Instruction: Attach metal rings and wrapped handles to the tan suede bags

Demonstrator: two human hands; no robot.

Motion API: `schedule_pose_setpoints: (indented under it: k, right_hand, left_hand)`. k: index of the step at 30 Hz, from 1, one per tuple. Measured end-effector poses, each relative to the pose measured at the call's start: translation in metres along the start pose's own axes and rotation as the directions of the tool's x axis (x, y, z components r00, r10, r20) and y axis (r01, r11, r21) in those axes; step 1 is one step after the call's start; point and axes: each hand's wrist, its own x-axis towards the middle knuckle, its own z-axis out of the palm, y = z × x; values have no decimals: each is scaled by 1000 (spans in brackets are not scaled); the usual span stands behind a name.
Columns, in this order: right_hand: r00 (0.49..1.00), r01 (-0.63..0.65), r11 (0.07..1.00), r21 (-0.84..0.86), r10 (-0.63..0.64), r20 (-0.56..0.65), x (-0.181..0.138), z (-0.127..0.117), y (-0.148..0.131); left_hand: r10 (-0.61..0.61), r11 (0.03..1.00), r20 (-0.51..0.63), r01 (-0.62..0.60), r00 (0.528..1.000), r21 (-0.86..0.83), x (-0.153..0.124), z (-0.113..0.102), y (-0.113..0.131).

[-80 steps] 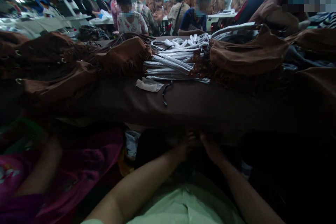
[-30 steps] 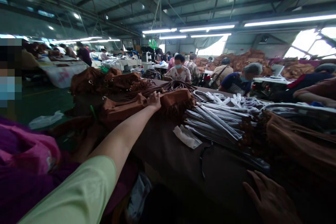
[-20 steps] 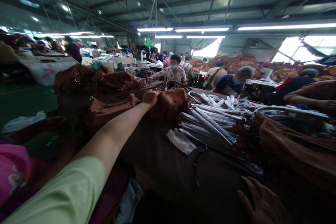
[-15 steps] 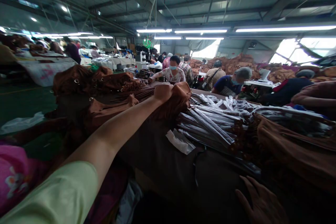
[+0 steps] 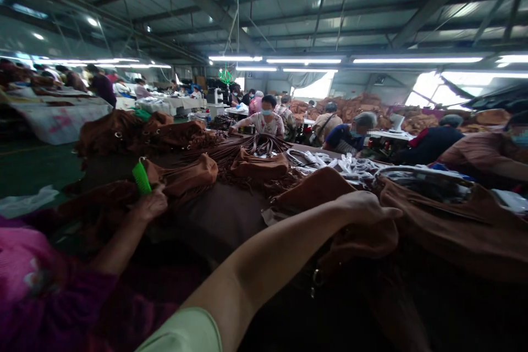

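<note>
My left hand (image 5: pixel 363 208) is closed on a brown suede fringed bag (image 5: pixel 317 190) and holds it over the middle of the dark table (image 5: pixel 231 217). My left arm in a light green sleeve stretches across the view to it. A metal ring (image 5: pixel 315 276) hangs under the bag. Below the bag a dim forearm shape (image 5: pixel 398 308) shows, probably my right arm; its hand is hidden beneath the bag.
A co-worker's hand (image 5: pixel 150 203) at left holds a green comb (image 5: pixel 141 177) against another brown bag (image 5: pixel 185 176). More brown bags (image 5: pixel 259 165) lie behind, a pile (image 5: pixel 454 220) at right, plastic-wrapped straps (image 5: pixel 350 165) beyond. Several people sit at far tables.
My left hand closed on the fringed bag at the far pile and dragged it near and to the right. My right hand, flat on the table before, is now covered by the bag.
</note>
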Motion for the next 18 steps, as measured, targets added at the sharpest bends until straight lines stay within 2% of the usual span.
schedule_pose_setpoints:
  k: [1,4,6,8,10,12,13,15,17,18]
  right_hand:
    - [1000,11,1000,0,-11,10,0,0,0]
    - [998,39,996,74,-43,44,0,-3,-2]
    - [993,-104,974,199,90,78,0,-9,-4]
    - [951,-310,904,296,287,118,1,-19,-6]
    - [895,-440,824,357,432,107,3,-33,-9]
    - [847,-513,758,402,522,98,7,-50,-15]
    - [822,-554,722,415,554,132,11,-58,-18]
    - [780,-623,677,391,575,246,23,-71,-26]
    - [774,-633,690,350,553,309,39,-77,-32]
    - [782,-623,699,351,547,298,47,-78,-34]
  left_hand:
    - [-36,999,6,35,999,27,-10,-5,-11]
    - [-246,960,-127,260,961,104,-45,-44,-60]
    - [-355,914,-215,386,910,124,-71,-71,-97]
    - [-442,869,-244,479,863,120,-97,-85,-128]
    - [-500,842,-230,531,835,98,-120,-84,-149]
    - [-526,833,-205,548,825,69,-135,-74,-162]
    - [-529,834,-199,549,825,54,-140,-68,-164]
    - [-524,841,-218,541,824,23,-146,-57,-164]
    - [-505,852,-284,524,815,-11,-149,-52,-158]
    - [-492,859,-328,512,807,-28,-149,-52,-154]
